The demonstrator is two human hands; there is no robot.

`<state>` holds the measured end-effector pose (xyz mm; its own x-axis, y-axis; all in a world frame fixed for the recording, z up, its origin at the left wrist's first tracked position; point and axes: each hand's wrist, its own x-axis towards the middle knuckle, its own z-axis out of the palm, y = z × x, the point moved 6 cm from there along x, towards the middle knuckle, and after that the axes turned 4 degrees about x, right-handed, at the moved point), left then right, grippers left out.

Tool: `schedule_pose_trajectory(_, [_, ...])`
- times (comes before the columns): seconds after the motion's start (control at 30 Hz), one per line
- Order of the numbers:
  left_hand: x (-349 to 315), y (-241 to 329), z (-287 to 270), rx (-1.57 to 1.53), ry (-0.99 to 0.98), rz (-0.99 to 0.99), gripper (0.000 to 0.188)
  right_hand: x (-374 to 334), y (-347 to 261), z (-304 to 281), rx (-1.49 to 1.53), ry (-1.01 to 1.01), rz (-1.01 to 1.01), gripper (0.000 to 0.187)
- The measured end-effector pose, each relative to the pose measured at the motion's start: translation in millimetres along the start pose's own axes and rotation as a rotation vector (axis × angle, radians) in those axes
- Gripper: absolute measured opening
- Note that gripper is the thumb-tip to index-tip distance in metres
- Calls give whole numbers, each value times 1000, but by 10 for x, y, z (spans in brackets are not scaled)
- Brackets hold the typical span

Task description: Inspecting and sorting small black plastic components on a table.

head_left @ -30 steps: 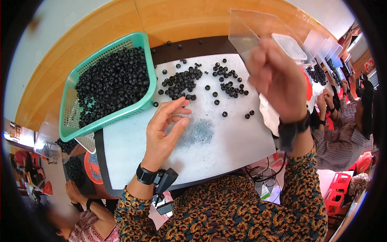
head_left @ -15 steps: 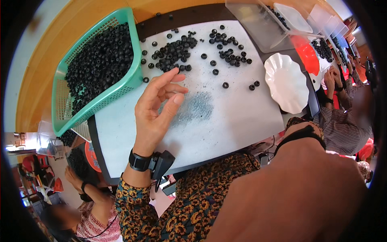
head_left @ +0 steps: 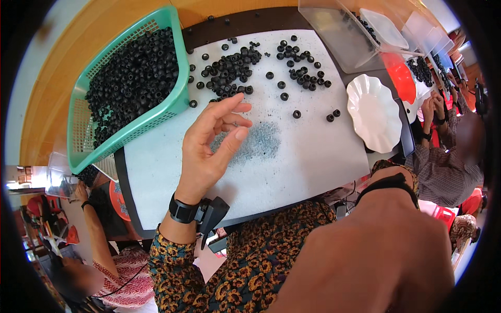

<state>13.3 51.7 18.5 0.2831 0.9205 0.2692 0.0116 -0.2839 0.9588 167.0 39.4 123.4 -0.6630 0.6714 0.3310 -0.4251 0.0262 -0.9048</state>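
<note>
My left hand (head_left: 211, 143) hovers over the white sheet (head_left: 323, 151), fingers curved and apart, with nothing visible in them. Its fingertips are just below a pile of small black beads (head_left: 235, 68), and under it lies a patch of fine grey-blue specks (head_left: 263, 141). A looser cluster of round black beads (head_left: 302, 75) lies to the right of the pile, with a few single ones nearer me. My right hand (head_left: 365, 245) looms large and blurred close to the camera at the lower right, bent back toward me; its fingers are hidden.
A green plastic basket (head_left: 133, 125) full of black beads stands at the left. A scalloped white dish (head_left: 373, 109) sits at the sheet's right edge, below a clear plastic box (head_left: 334, 41). Co-workers sit at left (head_left: 122, 281) and right (head_left: 443, 167), beside a red dish (head_left: 399, 78).
My left hand has shifted slightly right over the sheet. My right hand has moved a little left and down, near the camera. The left co-worker's arm has reached farther forward.
</note>
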Motion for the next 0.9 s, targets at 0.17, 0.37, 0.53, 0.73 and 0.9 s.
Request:
schedule_pose_trajectory(0.17, [-22, -42, -53, -14, -1, 1, 43, 142, -139, -99, -147, 116, -123, 14])
schedule_pose_trajectory(0.37, [-36, -28, -29, 43, -6, -16, 41, 267, 184, -1674, -823, 560, 56, 23])
schedule_pose_trajectory(0.53, [-25, -45, -24, 40, 10, -29, 40, 320, 543, -1767, -1258, 381, 172, 16])
schedule_pose_trajectory(0.73, [-30, -46, -26, 28, 1, -22, 39, 371, 809, -1704, -1595, 316, 270, 14])
schedule_pose_trajectory(0.9, [-27, -43, -21, 35, -13, -29, 37, 405, 839, -1673, -1763, 195, 329, 18])
